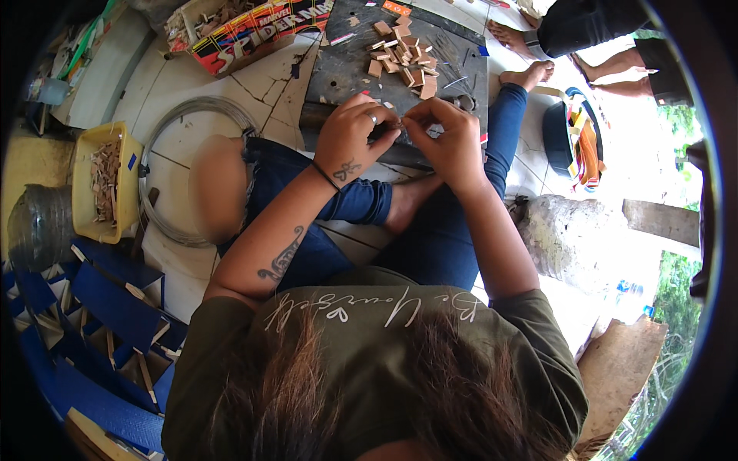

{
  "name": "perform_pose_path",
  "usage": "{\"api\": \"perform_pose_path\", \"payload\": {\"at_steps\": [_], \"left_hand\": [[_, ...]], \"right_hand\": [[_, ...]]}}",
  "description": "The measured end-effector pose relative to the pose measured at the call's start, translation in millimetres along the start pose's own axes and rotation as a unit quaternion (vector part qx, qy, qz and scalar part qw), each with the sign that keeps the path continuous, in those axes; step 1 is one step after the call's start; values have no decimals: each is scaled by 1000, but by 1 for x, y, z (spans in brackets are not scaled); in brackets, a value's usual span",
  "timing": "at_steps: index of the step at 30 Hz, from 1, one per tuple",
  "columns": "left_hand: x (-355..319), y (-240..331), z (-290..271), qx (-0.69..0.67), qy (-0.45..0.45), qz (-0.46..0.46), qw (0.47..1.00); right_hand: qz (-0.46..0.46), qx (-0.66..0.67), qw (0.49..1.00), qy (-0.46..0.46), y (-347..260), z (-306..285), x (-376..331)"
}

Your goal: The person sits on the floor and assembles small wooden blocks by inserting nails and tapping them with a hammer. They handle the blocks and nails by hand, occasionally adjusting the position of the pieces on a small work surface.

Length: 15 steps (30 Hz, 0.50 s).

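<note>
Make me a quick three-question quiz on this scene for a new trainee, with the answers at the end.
1. Multiple choice: What is piled on the dark work surface, beyond the hands?
A) Small brown blocks
B) Glass bottles
C) Folded towels

2. True or false: A wire coil lies beside the yellow bin, on the person's left.

3. Fill in the missing word: The hand wearing a ring is the person's ____ hand.

Key:
1. A. The small brown blocks lie in a loose heap.
2. True.
3. Left. The left hand wears it; none is visible on the right hand.
</note>
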State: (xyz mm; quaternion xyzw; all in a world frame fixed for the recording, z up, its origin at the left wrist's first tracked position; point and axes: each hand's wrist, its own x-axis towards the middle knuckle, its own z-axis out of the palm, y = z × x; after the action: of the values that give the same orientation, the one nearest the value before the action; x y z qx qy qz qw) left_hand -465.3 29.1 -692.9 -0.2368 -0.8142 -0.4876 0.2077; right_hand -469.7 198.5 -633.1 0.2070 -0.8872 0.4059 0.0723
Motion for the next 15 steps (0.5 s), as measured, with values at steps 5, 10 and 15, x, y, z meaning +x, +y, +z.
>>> {"api": "perform_pose_path", "payload": {"at_steps": [5, 10, 15], "left_hand": [[6, 5, 0, -19, 11, -4, 1000], [6, 8, 5, -34, 33, 4, 999], [6, 6, 9, -58, 44, 17, 997]], "right_hand": [[14, 1, 1000, -6, -3, 0, 3], [-34, -110, 993, 41, -2, -10, -7], [138, -310, 941, -12, -3, -50, -75]]}}
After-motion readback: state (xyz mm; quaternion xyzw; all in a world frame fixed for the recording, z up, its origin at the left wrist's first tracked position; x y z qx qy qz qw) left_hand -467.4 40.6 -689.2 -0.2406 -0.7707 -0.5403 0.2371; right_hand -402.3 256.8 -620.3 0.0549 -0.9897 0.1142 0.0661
